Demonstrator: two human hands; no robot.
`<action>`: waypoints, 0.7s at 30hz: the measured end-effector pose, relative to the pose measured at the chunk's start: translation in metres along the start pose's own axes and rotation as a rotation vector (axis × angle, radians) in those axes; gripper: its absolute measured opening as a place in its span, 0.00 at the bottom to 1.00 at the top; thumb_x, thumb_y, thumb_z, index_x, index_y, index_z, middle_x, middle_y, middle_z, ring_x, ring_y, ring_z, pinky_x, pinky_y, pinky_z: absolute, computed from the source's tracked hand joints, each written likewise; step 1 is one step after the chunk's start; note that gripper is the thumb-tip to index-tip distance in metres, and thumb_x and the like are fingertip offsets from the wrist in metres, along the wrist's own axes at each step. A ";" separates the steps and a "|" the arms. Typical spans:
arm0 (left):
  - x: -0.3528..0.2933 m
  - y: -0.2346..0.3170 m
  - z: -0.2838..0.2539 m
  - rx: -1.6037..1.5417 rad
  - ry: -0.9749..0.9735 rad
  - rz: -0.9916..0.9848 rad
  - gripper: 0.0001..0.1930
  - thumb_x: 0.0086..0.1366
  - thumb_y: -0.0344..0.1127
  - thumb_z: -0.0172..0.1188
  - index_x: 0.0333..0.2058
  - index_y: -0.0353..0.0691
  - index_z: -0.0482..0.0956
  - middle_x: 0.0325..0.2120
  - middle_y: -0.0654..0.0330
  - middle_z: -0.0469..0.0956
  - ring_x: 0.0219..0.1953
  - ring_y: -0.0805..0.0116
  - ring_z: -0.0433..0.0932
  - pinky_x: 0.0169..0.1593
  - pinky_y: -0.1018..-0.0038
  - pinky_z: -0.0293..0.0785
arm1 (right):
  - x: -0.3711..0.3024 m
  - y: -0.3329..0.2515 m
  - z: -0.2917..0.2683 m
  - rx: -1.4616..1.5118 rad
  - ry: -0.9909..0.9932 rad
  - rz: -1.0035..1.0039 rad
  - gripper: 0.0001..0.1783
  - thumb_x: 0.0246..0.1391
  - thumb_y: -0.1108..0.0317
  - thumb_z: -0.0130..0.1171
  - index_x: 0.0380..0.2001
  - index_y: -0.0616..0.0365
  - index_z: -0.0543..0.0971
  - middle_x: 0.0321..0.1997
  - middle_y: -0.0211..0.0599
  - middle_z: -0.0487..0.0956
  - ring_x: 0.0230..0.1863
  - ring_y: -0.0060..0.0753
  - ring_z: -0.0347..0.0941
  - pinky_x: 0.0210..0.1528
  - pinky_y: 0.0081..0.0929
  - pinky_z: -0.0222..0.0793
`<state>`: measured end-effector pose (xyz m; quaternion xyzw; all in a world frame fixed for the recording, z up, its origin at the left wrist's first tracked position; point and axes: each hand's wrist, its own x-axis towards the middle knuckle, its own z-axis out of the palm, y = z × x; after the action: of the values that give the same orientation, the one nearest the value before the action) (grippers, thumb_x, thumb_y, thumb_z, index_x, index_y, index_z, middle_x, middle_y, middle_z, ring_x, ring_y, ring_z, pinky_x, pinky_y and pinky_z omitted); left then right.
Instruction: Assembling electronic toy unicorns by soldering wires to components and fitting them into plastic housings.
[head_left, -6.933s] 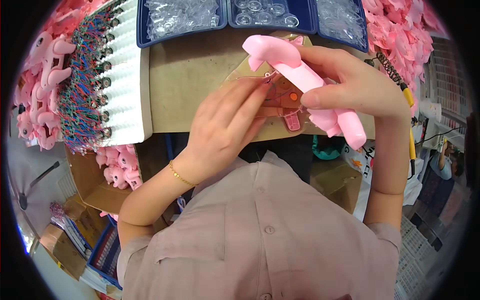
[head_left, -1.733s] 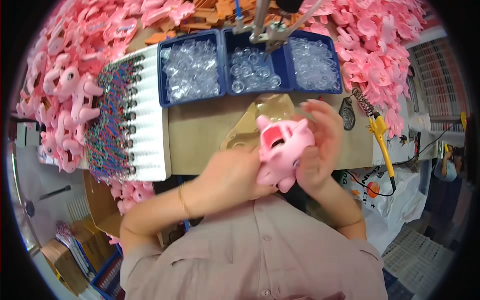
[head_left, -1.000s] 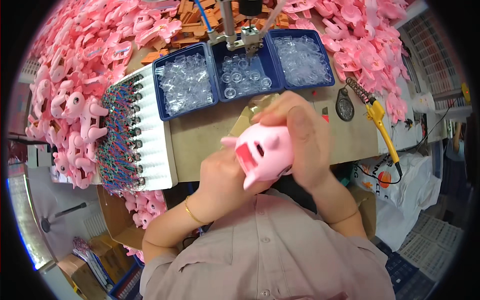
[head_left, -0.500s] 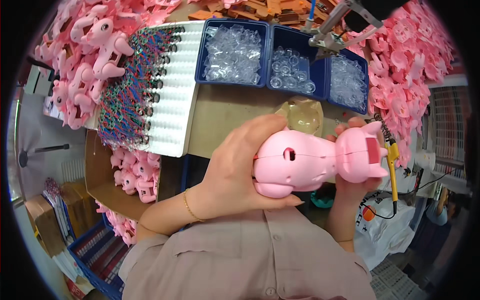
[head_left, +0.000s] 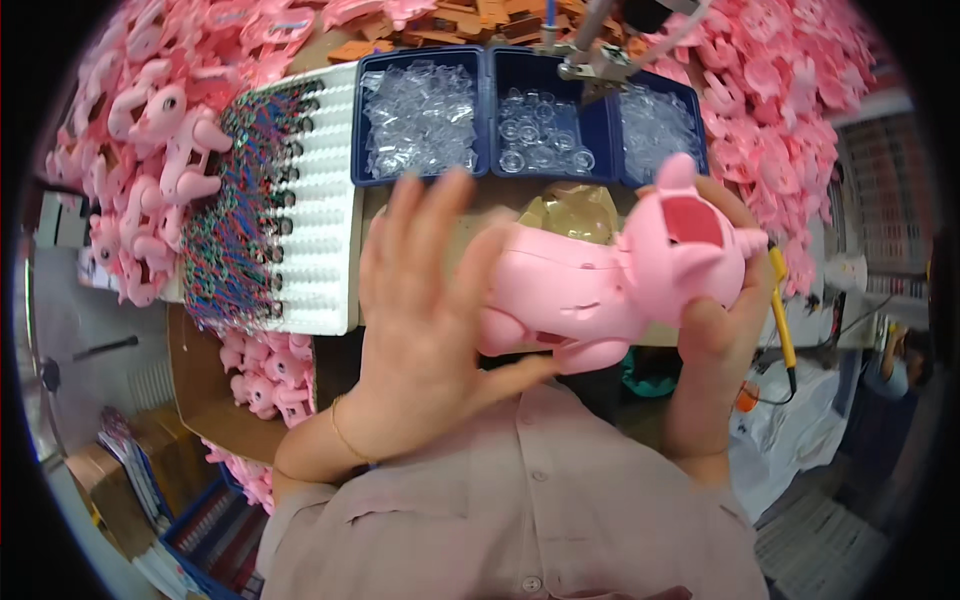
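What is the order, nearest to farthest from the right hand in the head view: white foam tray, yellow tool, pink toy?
1. Pink toy, held in the right hand.
2. Yellow tool, just right.
3. White foam tray, far left.

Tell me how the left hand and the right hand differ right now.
Pose: the left hand has its fingers spread, while the right hand grips the pink toy by the head.
Sharpness: the left hand is blurred; the right hand is clearer.
Wrist: the left hand's carries a thin gold bracelet; none shows on the right hand's.
Both are ungloved and close to the toy.
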<state>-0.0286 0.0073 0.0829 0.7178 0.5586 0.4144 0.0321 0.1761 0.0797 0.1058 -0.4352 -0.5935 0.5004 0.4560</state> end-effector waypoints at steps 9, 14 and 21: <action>-0.010 -0.014 0.019 -0.931 -0.498 -0.458 0.54 0.35 0.48 0.81 0.59 0.35 0.60 0.55 0.52 0.66 0.56 0.57 0.69 0.58 0.61 0.67 | 0.013 0.032 -0.013 0.290 -0.621 0.112 0.33 0.64 0.49 0.47 0.59 0.68 0.64 0.54 0.43 0.73 0.50 0.26 0.73 0.49 0.25 0.71; -0.033 -0.018 0.037 -0.643 -0.464 -0.406 0.51 0.41 0.52 0.76 0.60 0.35 0.60 0.56 0.49 0.64 0.59 0.54 0.65 0.60 0.63 0.62 | -0.036 0.054 -0.016 0.766 -0.508 0.540 0.37 0.65 0.43 0.39 0.62 0.67 0.60 0.53 0.41 0.74 0.48 0.25 0.73 0.46 0.23 0.71; -0.025 0.010 0.025 -1.562 -0.649 -1.059 0.42 0.59 0.46 0.61 0.66 0.33 0.51 0.64 0.48 0.53 0.67 0.57 0.52 0.67 0.64 0.48 | -0.059 0.043 -0.018 0.613 -0.502 0.573 0.37 0.60 0.68 0.52 0.67 0.68 0.49 0.67 0.42 0.59 0.67 0.30 0.55 0.67 0.29 0.51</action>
<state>-0.0058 -0.0070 0.0576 0.2319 0.3415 0.3814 0.8271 0.2081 0.0306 0.0580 -0.2927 -0.3666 0.8470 0.2499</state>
